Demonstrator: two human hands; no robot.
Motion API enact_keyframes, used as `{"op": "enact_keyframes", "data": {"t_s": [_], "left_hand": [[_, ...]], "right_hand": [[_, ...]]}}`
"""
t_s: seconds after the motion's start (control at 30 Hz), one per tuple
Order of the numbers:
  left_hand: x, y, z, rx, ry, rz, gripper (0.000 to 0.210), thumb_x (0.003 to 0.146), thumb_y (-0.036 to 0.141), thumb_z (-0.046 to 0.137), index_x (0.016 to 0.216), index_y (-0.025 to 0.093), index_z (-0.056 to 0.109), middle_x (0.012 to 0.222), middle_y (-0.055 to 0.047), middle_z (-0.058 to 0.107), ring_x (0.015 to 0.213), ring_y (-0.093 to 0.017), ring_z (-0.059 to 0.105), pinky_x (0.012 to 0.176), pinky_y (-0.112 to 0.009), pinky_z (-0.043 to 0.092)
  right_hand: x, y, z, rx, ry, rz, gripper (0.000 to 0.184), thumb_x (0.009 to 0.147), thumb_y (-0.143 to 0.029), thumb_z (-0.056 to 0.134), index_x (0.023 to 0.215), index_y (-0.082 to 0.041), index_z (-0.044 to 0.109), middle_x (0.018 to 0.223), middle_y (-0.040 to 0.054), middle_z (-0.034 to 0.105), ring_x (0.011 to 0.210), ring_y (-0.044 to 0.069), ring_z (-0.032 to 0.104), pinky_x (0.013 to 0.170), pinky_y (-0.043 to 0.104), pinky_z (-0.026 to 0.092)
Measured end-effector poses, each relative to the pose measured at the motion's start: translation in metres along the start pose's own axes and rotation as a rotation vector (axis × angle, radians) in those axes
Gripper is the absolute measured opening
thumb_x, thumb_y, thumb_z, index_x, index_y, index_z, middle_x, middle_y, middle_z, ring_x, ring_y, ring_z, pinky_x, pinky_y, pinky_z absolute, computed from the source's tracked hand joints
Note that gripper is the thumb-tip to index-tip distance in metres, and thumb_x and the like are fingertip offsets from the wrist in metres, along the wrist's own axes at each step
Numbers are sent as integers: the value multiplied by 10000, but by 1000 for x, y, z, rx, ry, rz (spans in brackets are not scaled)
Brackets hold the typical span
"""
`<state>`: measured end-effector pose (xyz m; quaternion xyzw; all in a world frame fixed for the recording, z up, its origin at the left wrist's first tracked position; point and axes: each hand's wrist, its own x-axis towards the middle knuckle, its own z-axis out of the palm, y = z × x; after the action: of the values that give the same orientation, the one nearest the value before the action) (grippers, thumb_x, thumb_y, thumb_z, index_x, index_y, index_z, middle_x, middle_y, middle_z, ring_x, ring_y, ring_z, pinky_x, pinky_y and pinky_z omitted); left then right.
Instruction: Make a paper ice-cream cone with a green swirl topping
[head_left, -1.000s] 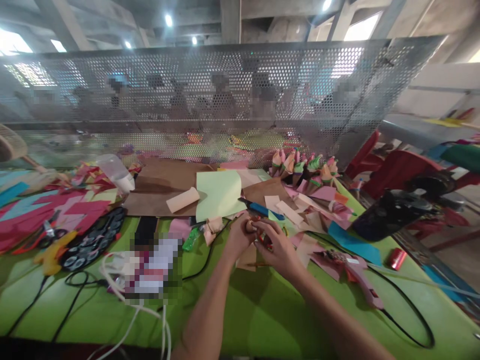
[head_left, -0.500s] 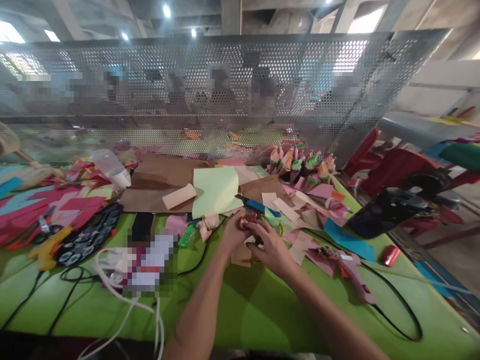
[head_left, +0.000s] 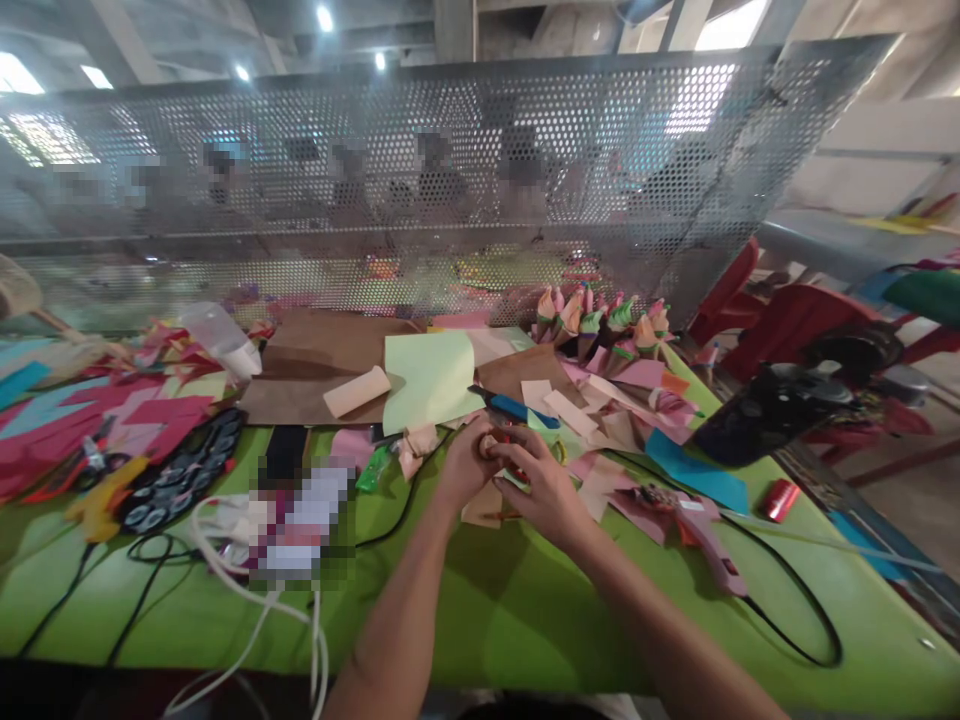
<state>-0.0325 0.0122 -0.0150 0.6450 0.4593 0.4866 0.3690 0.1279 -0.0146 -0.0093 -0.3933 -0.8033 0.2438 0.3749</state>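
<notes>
My left hand (head_left: 463, 470) is closed round a small rolled piece of brown paper (head_left: 487, 445), whose round end shows beside the thumb. My right hand (head_left: 546, 485) meets it from the right, its curled fingertips touching the roll and its thumb lower down. Part of the roll is hidden by the fingers. Just beyond the hands lies a blue-handled cutter (head_left: 517, 409). Beneath them is a flat tan paper piece (head_left: 482, 506). A pink glue gun (head_left: 709, 535) rests on the green table to the right.
Paper cones (head_left: 592, 320) stand in a cluster at the back right. A pale green sheet (head_left: 429, 380) lies over brown paper (head_left: 322, 350). To the left are a yellow glue gun (head_left: 105, 505), a power strip and white cables (head_left: 319, 640). A dark bottle (head_left: 772, 410) leans at right.
Both hands stay together on the rolled paper, with only slight finger movement. The right fingers look a little more spread. The camera view has shifted slightly.
</notes>
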Motion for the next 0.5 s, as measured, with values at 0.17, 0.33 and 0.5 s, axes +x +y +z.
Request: {"op": "enact_keyframes", "data": {"t_s": [0.17,0.33,0.5], "left_hand": [[-2,3,2,55,26,-73,158,619,75,632,713,188,574,743,17,566,730,-147,483,662,-261,359],[-1,-5,6,-29,45,-127,161,608,84,651,702,187,569,747,14,576,754,-152,516,675,-248,402],[1,-10,7,-207,5,-120,165,620,140,693,719,194,572,726,17,568,719,-147,521,663,-250,431]], "right_hand": [[0,3,3,-5,-11,21,379,857,-126,584,1195,-273,675,1390,107,557,1228,254,617,970,401,575],[0,4,8,0,-9,44,416,845,-100,560,1205,-274,675,1392,98,564,1203,241,636,955,393,582],[-2,-3,4,-4,39,15,441,861,-117,573,1256,-293,664,1403,105,555,1230,257,621,964,404,585]]}}
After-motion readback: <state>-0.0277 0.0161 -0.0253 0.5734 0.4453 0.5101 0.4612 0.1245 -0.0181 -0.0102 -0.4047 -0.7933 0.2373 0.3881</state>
